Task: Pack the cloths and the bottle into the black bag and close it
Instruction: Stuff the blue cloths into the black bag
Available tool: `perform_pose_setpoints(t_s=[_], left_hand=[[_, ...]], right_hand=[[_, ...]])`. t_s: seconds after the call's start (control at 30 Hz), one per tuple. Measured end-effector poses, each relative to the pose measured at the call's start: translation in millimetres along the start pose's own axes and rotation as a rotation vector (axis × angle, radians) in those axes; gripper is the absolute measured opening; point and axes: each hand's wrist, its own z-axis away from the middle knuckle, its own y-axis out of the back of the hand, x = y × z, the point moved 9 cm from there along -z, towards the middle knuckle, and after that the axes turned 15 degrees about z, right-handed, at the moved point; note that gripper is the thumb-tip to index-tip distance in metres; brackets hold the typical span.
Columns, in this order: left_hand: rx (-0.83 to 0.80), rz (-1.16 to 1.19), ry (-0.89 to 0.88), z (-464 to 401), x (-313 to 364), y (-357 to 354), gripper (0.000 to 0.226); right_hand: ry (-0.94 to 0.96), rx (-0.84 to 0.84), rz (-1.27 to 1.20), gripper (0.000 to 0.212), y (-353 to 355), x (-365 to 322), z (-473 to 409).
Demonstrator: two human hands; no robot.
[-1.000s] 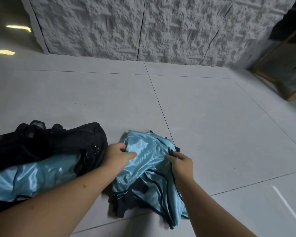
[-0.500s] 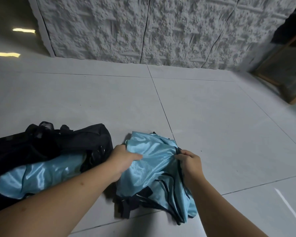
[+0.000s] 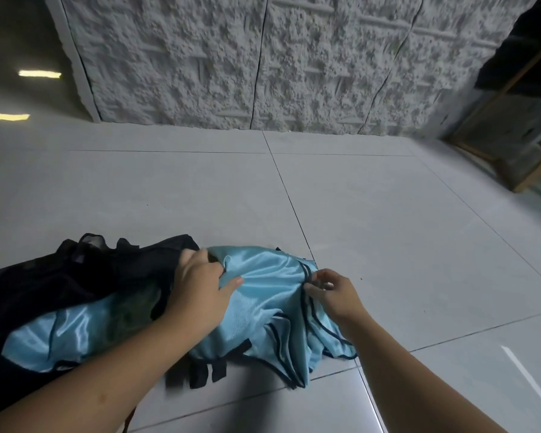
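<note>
- While both hands work a bundle of blue cloths (image 3: 263, 307) on the floor (image 3: 388, 229), the left hand (image 3: 200, 295) clutches its 9 o'clock edge, fingers curled over the fabric and thumb pressed on top; the right hand (image 3: 334, 295) pinches the dark trim at its 3 o'clock edge.
- The bundle is loose at its 6 o'clock end, where several layers and black straps (image 3: 206, 370) trail onto the tile. Lifted from the far edges alone, that tail would likely sag, drag or slide out, since the fabric looks slick and shiny.
- The right hand's hold looks light, fingertips only; a quick swing toward 9 o'clock could pull the trim free and let the bundle unfold.
- The black bag (image 3: 75, 276) lies open just beside the bundle, at 9 o'clock from it, with another blue cloth (image 3: 60, 335) already spilling over its near lip. Pushing the new bundle in could shove that cloth out, or leave fabric lying across the opening where it may catch in the closure.
- The bag's mouth appears soft and collapsed; cloth may snag on its folds rather than drop in.
- No bottle is in view, so room for it must be judged blind; overfilling with cloth could prevent closing.
- At 1 o'clock, well apart, a wooden frame (image 3: 512, 145) stands by the wall (image 3: 263, 57), clear of the work.
</note>
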Motion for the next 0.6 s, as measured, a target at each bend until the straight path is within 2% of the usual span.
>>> perform_pose_setpoints(t_s=[0.1,0.17,0.2,0.3,0.37,0.43,0.5,0.6], left_hand=[[0.056,0.045,0.068,-5,-13,10,0.048],[0.033,0.074,0.132,-9,-26,7,0.038],[-0.002,0.093,0.144,-11,-29,4,0.031],[-0.115,0.185,0.197,-13,-30,-4,0.02],[-0.121,0.213,0.224,-11,-30,-3,0.024],[-0.11,0.249,0.253,-9,-33,-1,0.024],[-0.127,0.327,0.276,-6,-34,2,0.018],[-0.225,0.477,0.294,-2,-27,4,0.031]], right_hand=[[0.093,0.279,0.386,0.028,8,-11,19],[0.276,0.318,0.564,0.025,-9,-30,38],[0.347,0.237,0.613,0.025,-27,-33,42],[0.482,-0.076,0.722,0.043,-89,-30,52],[0.497,-0.267,0.883,0.039,-125,-14,53],[0.462,-0.369,1.062,0.033,-140,2,57],[0.368,-0.222,0.941,0.031,-120,3,52],[0.213,0.174,0.497,0.023,-58,-15,43]])
